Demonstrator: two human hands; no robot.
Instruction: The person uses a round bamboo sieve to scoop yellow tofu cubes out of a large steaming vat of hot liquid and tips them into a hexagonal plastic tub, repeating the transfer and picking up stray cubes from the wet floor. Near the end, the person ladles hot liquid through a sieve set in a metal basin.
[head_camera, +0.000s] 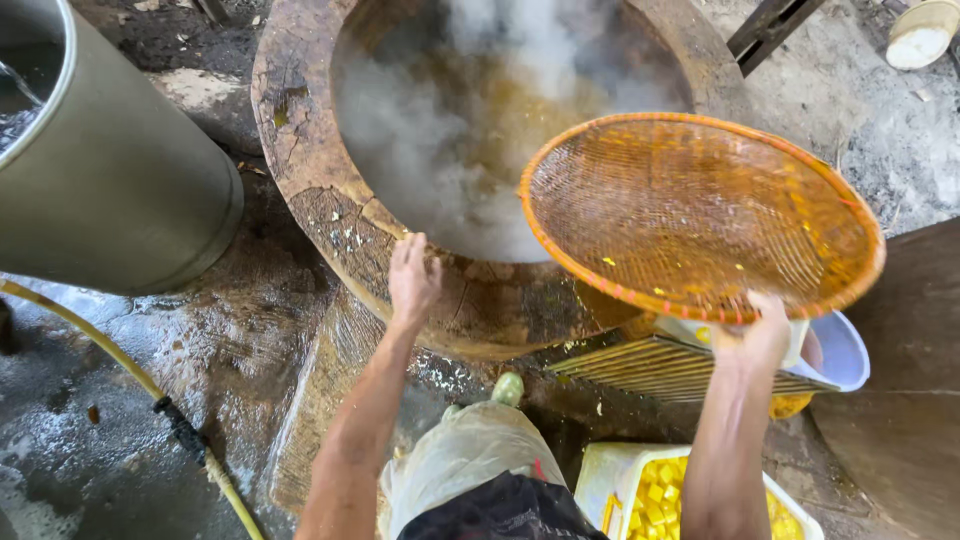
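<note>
Filling the upper middle of the frame, a large steaming vat (300, 150) with a thick, cracked clay rim holds yellowish liquid. The left hand (412, 278) rests on that rim at centre, fingers curled over its inner edge. The right hand (765, 325), at right, grips the near edge of a round orange woven basket (700, 215) tilted over the vat's right side. A grey metal drum (120, 170) stands at upper left, a yellow hose (120, 370) crosses the wet floor at lower left, and a white tub (605, 475) of yellow cubes sits at the bottom right.
</note>
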